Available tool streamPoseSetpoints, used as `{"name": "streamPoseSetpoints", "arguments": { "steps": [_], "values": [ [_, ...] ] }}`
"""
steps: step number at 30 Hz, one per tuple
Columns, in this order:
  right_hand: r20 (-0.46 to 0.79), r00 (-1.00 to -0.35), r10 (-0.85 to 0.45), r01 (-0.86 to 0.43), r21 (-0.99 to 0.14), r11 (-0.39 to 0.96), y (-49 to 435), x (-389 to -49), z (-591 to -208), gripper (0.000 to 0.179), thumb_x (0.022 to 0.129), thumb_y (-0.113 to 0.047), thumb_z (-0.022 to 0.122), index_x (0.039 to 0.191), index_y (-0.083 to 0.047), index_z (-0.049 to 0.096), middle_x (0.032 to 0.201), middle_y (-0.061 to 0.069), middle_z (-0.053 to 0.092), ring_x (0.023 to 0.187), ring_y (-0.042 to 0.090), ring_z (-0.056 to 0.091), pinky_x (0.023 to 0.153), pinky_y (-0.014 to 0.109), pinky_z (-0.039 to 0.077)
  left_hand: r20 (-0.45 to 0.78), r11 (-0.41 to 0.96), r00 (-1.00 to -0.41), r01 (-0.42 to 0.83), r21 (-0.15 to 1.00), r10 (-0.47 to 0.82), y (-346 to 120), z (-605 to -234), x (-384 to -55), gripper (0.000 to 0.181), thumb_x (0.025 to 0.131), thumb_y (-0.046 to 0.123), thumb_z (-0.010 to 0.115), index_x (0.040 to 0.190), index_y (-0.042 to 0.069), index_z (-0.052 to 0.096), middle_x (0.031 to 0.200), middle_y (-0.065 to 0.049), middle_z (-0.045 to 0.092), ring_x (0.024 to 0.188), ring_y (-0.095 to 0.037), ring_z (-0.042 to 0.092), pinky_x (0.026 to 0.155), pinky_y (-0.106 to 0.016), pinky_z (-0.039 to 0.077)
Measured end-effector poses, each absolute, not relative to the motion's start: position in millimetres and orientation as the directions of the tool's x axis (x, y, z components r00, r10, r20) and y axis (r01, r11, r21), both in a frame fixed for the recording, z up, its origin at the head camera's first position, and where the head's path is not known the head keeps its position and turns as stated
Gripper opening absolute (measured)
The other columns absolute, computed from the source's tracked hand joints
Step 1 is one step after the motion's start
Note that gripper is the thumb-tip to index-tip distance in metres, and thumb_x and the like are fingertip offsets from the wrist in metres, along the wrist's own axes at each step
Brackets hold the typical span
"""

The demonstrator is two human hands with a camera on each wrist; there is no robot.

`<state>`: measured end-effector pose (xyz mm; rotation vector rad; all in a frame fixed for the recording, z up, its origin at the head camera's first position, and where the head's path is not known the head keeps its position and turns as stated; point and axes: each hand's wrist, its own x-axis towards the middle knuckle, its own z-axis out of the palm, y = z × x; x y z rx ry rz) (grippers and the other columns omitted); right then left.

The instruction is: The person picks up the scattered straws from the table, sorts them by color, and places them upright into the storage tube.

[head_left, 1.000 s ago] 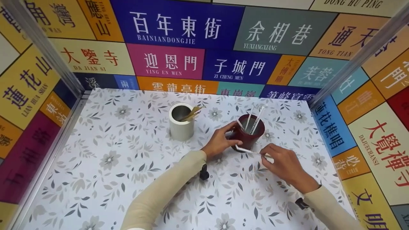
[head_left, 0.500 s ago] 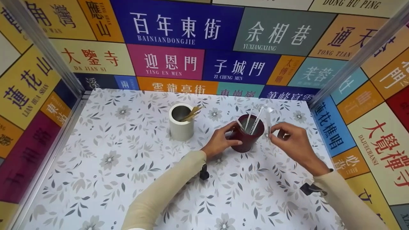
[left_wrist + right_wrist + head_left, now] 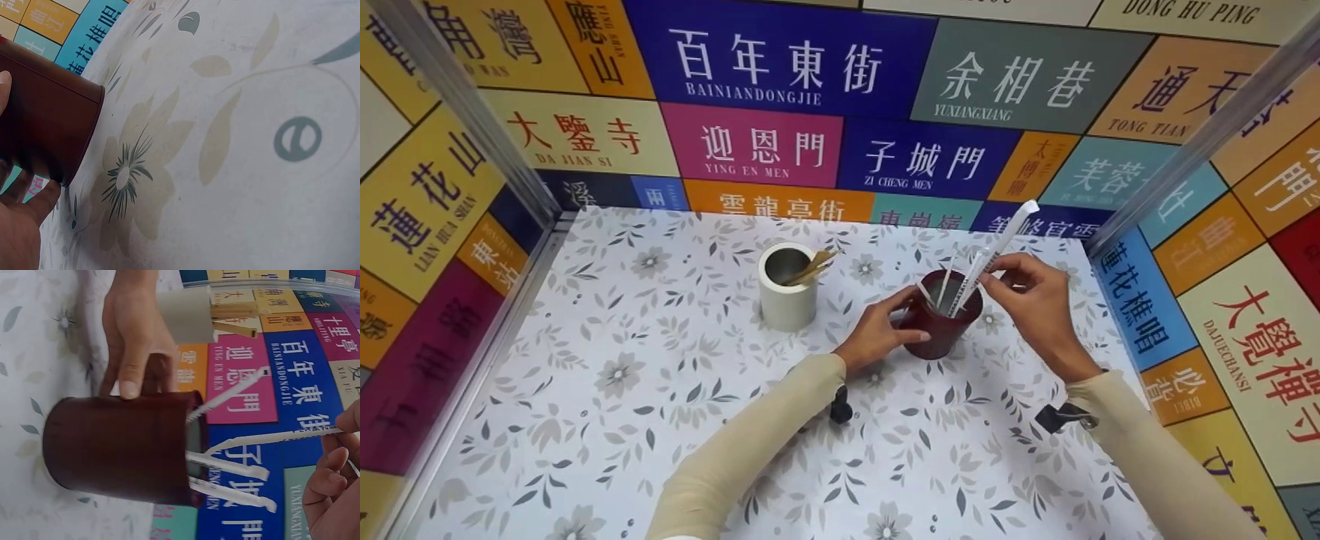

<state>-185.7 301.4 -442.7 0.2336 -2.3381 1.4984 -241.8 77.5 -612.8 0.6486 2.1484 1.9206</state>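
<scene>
My left hand [image 3: 877, 330] grips the side of a dark red cup [image 3: 936, 337], which stands upright on the table. In the left wrist view, fingers [image 3: 42, 203] touch the wall of the cup near its base. My right hand [image 3: 1035, 300] pinches a long white paper-wrapped straw [image 3: 1011, 231] just above the right rim. This straw slants, its lower end at the cup's mouth in the right wrist view. Several similar white straws [image 3: 236, 392] lean inside the cup and stick out over the rim.
A cream-white container [image 3: 787, 309] stands left of the cup, with thin brown sticks [image 3: 816, 266] leaning out of it. Printed panels [image 3: 780, 56] wall the flowered tabletop [image 3: 615, 420] at the back and both sides. A black clip [image 3: 1057, 417] hangs at the right sleeve.
My right hand has lifted the straw from in front of the cup, round its right side and up to the rim, tilting it from near level to steep. The left hand has stayed on the cup.
</scene>
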Motion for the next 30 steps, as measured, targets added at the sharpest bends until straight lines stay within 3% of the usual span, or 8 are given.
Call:
{"name": "streamPoseSetpoints", "arguments": {
  "steps": [8,14,30],
  "values": [
    [0.335,-0.935,0.115,-0.283,-0.902,0.326,295.0,-186.3,-481.3,0.01,0.094,0.012,0.078,0.104,0.011,0.078,0.087,0.002,0.072,0.066,0.009,0.055,0.055,0.017,0.04,0.165,0.07,-0.886,0.216,0.974,0.433,80.5,-613.1,-239.6,0.086,0.09,0.012,0.094,0.165,0.016,0.054,0.16,-0.007,0.061,0.148,-0.019,0.056,0.123,-0.038,0.048],
    [0.296,-0.947,0.125,-0.246,-0.918,0.312,297.5,-188.0,-503.7,0.009,0.095,0.004,0.081,0.104,0.004,0.08,0.089,0.007,0.073,0.064,0.008,0.06,0.055,0.019,0.043,0.177,0.08,-0.881,0.235,0.969,0.44,78.8,-614.3,-240.1,0.087,0.091,0.016,0.093,0.166,0.013,0.05,0.16,-0.009,0.06,0.148,-0.018,0.056,0.124,-0.04,0.048],
    [0.261,-0.959,0.111,-0.226,-0.94,0.254,296.8,-185.8,-509.9,0.015,0.098,0.001,0.08,0.112,0.008,0.079,0.103,0.011,0.076,0.067,0.009,0.062,0.058,0.018,0.047,0.128,0.17,-0.907,0.211,0.962,0.401,74.2,-611.1,-233.2,0.091,0.093,0.028,0.092,0.17,0.017,0.045,0.17,-0.005,0.049,0.157,-0.021,0.045,0.129,-0.039,0.041]
  ]
}}
